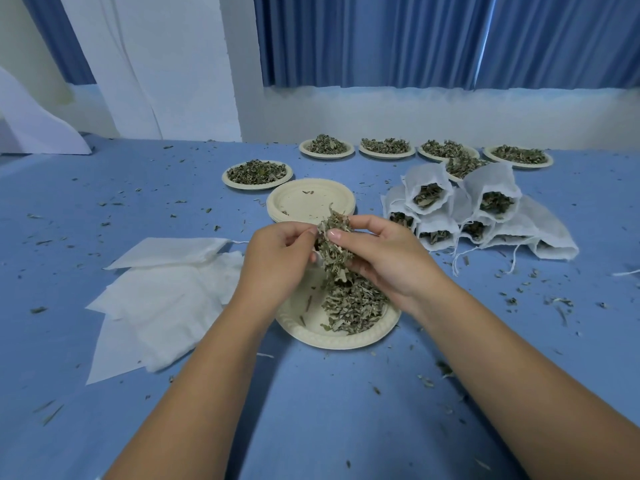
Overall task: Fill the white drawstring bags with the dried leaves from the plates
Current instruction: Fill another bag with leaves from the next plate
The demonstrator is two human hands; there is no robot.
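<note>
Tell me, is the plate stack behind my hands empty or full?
Empty: the top plate shows bare surface with only a few leaf crumbs.

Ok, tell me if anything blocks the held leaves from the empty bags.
Nothing visible does. The left hand and right hand hold the leaf clump over the plate; the empty bags lie just left of it.

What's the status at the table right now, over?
Left hand and right hand both pinch a clump of leaves over the near plate. No bag seen in hand; empty bags flat at left, filled bags piled right. Nothing blocking.
</note>
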